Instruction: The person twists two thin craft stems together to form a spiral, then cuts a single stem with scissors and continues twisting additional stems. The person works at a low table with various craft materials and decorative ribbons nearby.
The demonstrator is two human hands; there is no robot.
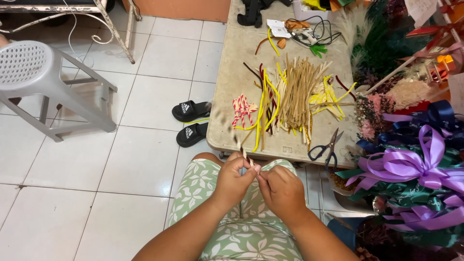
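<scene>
Fuzzy thin stem (245,155) — pinched between left hand (233,179) and right hand (282,190), each grip pressed tight.

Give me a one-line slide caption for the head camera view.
Both hands, left hand and right hand, pinch a thin stick beside a table.

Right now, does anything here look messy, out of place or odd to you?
Nothing looks damaged or spilled. The chenille stems lie in a loose, fanned heap on the low table, and the scissors rest close to its near edge. A pair of black slippers sits askew on the floor beside it. Both hands, left hand and right hand, pinch one thin stem.
</scene>
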